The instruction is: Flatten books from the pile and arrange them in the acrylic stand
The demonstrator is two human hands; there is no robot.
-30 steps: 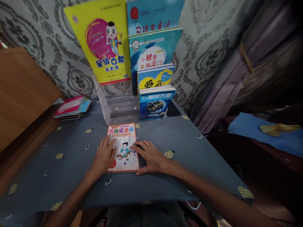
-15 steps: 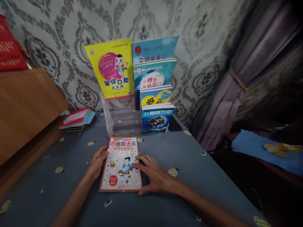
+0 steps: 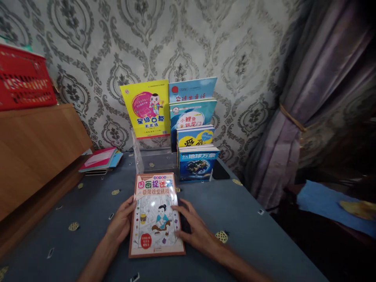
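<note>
A picture book [image 3: 155, 223] with a red-brown border, a seated cartoon figure and colourful Chinese lettering is between my hands, cover up. My left hand [image 3: 122, 220] grips its left edge, with some fingers hidden behind it. At the right edge, my right hand [image 3: 195, 229] holds the book with fingertips on the cover. Its upper end overlaps the front of a clear stepped book rack [image 3: 139, 158]. In the rack's left part stands a yellow workbook [image 3: 148, 109]. To the right, several blue books, such as the front earth book [image 3: 198, 168], stand in tiers.
A pile of books [image 3: 101, 159] lies at the left beside a wooden cabinet [image 3: 38, 149], with a red basket [image 3: 26, 80] on top. A dark flat object [image 3: 221, 170] is right of the rack. A tied curtain [image 3: 282, 152] hangs at the table's right edge.
The book is closer to me and looks raised off the table, its top nearer the rack in view. My right hand has closed on its edge. The view has tilted upward.
</note>
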